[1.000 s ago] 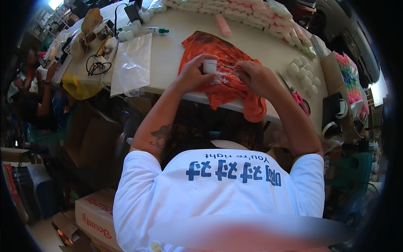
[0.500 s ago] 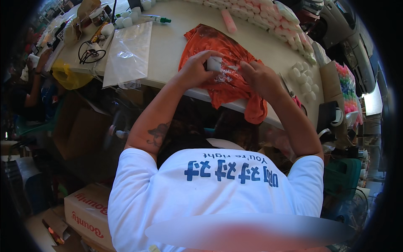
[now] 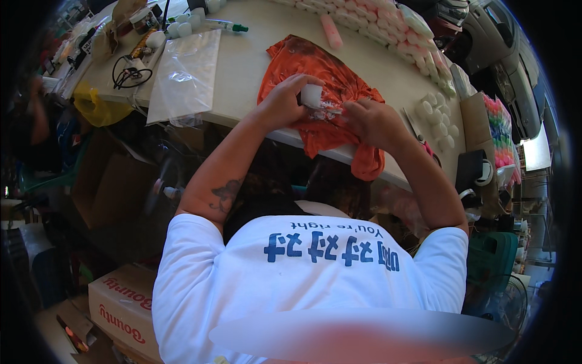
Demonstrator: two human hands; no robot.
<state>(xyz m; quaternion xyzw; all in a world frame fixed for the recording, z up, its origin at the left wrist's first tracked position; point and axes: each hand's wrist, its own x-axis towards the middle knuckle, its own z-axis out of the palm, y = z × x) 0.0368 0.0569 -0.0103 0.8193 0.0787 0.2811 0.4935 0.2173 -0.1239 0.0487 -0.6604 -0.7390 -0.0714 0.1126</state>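
One white cylinder-like piece (image 3: 312, 95) is pinched between thumb and fingers of the left hand (image 3: 282, 102); probably it is light, firm, easily dented, and best gripped around its side. Under these fingers, orange cloth (image 3: 296, 59) is strewn with white scraps. To their right, a blurred thin tool (image 3: 333, 111) seems pinched by the right hand (image 3: 371, 120). Compared with one second ago, the right fingertips are placed lower beside the piece.
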